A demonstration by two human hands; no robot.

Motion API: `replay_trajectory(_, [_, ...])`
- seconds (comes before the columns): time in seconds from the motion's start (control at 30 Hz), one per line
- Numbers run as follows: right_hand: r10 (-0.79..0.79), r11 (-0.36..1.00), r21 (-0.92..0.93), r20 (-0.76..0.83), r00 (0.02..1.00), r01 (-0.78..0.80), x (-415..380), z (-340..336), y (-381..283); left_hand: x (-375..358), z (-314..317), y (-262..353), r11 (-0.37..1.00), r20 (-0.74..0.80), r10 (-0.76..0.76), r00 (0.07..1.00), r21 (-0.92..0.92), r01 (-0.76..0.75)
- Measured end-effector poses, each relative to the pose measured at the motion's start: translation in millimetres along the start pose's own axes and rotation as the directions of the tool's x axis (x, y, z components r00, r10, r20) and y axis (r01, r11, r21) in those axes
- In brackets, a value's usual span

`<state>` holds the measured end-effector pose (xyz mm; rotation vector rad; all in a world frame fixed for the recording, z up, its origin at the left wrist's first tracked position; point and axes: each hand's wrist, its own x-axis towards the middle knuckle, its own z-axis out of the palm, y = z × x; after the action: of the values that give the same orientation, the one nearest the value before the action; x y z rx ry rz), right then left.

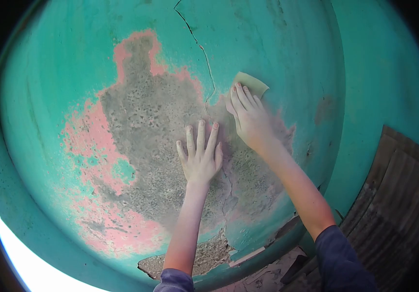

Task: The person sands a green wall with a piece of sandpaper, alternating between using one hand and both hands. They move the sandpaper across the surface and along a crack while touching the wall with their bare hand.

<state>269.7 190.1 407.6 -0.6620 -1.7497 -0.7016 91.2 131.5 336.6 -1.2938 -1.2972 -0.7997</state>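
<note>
My left hand (199, 155) lies flat with fingers spread on a rough grey bare patch (146, 117) of the wall. Up and to the right, my right hand (250, 117) presses a sheet of sandpaper (253, 83) against the wall, its fingers over the lower left part of the sheet. Pale dust coats both hands. Around the grey patch runs a ragged band of pink undercoat (90, 131), and beyond it the wall is green paint (73, 63). Part of the sandpaper is hidden under my fingers.
A thin crack (204, 53) runs down the wall from the top toward my hands. Low on the wall, plaster has broken away, baring a rough hole (209, 255). Corrugated sheets (389, 194) lean at the right. Broken pieces (272, 272) lie along the bottom.
</note>
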Motion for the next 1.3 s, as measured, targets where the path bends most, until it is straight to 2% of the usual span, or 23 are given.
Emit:
replay_trajectory(0.17, [0.019,1.000,0.020,0.006,1.000,-0.019,-38,5,-8,1,-3,-1,1.000,0.037,0.003,0.999,-0.006,-0.002])
replay_trajectory(0.23, [-0.013,0.999,-0.029,0.066,0.998,0.015,-46,0,-11,-1,-4,-1,1.000,0.037,0.006,0.999,-0.007,-0.006])
replay_trajectory(0.4, [0.004,0.995,-0.098,-0.002,1.000,-0.004,2,-4,-10,-1,-2,-1,1.000,0.042,0.003,0.999,0.021,-0.004])
replay_trajectory(0.6, [0.019,0.996,-0.092,0.018,1.000,-0.017,-41,5,-15,-2,-2,-2,1.000,0.074,0.003,0.997,0.003,-0.003])
replay_trajectory(0.73, [0.028,0.990,-0.140,0.014,1.000,-0.026,-9,0,-10,-2,0,-1,1.000,0.055,0.011,0.998,0.020,-0.012])
replay_trajectory(0.93, [-0.001,0.988,-0.153,0.038,0.999,0.007,-35,-2,-16,-2,-3,0,0.999,0.057,0.016,0.998,0.033,-0.018])
replay_trajectory(1.03, [0.020,0.983,-0.183,0.052,0.998,-0.010,-8,-10,-17,-1,-1,-1,1.000,0.040,0.017,0.999,0.016,-0.018])
replay_trajectory(1.1, [0.026,0.984,-0.176,0.047,0.999,-0.017,-18,-7,-16,-2,-1,-1,1.000,0.031,0.017,0.999,0.020,-0.017])
replay_trajectory(1.23, [0.025,0.990,-0.140,0.076,0.997,-0.014,-43,-6,-22,-2,-4,-1,1.000,0.084,0.014,0.996,0.017,-0.016])
replay_trajectory(1.3, [0.033,0.987,-0.159,0.058,0.998,-0.023,-21,-8,-17,-2,-4,-1,0.999,0.078,0.018,0.997,0.035,-0.021])
